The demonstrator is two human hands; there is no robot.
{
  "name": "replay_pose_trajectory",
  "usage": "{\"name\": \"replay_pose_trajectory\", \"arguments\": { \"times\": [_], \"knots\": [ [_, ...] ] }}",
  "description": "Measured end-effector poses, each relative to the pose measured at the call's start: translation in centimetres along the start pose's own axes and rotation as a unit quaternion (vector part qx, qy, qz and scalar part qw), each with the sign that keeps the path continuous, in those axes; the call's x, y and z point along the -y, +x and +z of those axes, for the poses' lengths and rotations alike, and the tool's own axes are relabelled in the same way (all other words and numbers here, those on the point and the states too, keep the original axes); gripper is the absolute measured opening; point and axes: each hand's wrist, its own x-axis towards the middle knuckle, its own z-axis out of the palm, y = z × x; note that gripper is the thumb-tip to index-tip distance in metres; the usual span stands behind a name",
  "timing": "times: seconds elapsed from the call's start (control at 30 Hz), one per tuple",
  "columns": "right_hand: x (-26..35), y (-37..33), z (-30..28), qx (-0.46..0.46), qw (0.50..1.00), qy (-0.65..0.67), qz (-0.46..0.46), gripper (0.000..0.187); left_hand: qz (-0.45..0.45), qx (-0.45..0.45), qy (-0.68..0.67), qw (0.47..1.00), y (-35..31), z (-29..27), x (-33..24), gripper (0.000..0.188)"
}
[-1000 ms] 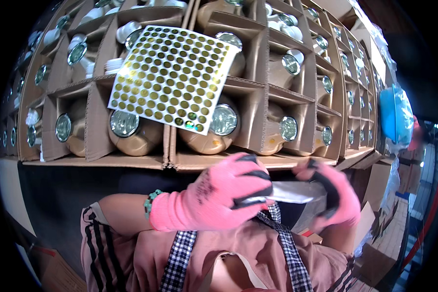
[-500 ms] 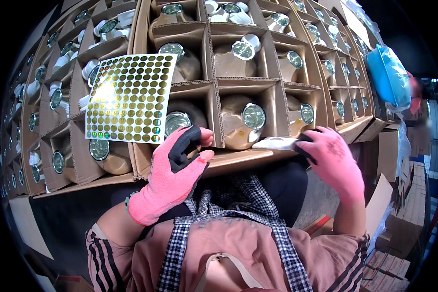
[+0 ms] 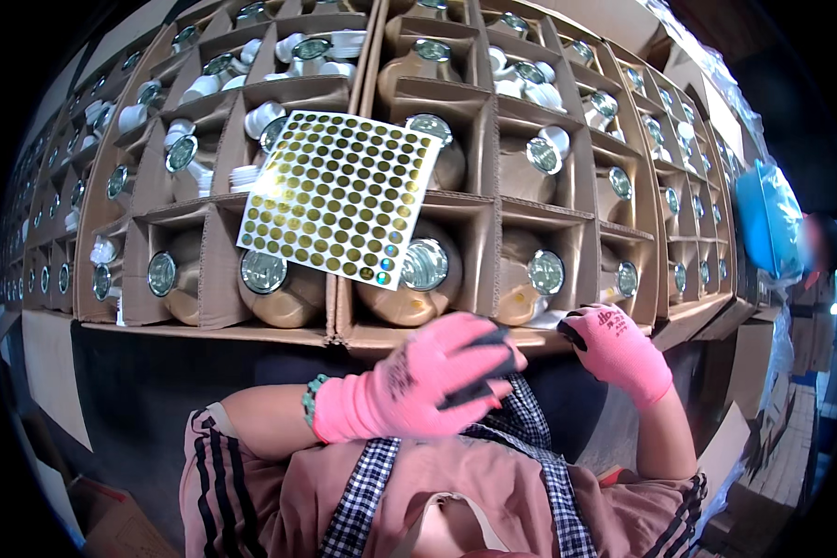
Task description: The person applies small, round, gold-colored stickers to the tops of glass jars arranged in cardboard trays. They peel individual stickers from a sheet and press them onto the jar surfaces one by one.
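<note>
Pinching strip [image 3: 545, 319]: right hand [image 3: 616, 349], nearer. Strip, white, points left from this grip, long axis crosswise; jar [image 3: 519, 296] beyond, up-left. Left hand [image 3: 451, 377]: down-left of grip, fingers half-curled, palm hidden; cannot tell if holding.

There were one left hand [image 3: 451, 377] and one right hand [image 3: 617, 355], wearing two pink gloves [image 3: 417, 386] in all, plus one green bracelet [image 3: 312, 409]. One white slip [image 3: 550, 320] was at the right hand. One sheet [image 3: 353, 191] carried dozens of round stickers, too many to count surely. At least four cartons [image 3: 205, 332] showed; the nearest row in each of the two middle ones held three jars [image 3: 293, 305], making six. White caps [image 3: 132, 116] numbered well over ten. One blue tub [image 3: 764, 223] and two checked straps [image 3: 357, 493] completed the count.
</note>
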Motion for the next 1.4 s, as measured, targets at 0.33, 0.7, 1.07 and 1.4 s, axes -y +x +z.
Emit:
{"name": "replay_pose_trajectory", "arguments": {
  "times": [0.33, 0.7, 1.07, 1.4],
  "knots": [
    [9.2, 7.9, -4.5, -0.217, 0.941, 0.236, 0.106, 0.017, 0.215, -0.071, 0.047, 0.973, -0.6, 1.4, -4.8, 0.013],
    [9.1, 16.6, 0.8, -0.158, 0.741, 0.637, 0.143, 0.018, 0.237, -0.002, 0.105, 0.966, -2.8, 0.1, -4.1, 0.011],
    [4.9, 2.6, -9.4, -0.018, 0.930, 0.356, -0.088, 0.022, 0.023, -0.204, 0.106, 0.973, -1.0, -5.4, -2.5, 0.053],
    [4.5, 1.9, -7.4, -0.048, 0.865, 0.494, -0.074, 0.020, -0.215, -0.211, -0.305, 0.903, -0.1, -4.1, -2.0, 0.040]
  ]
}}
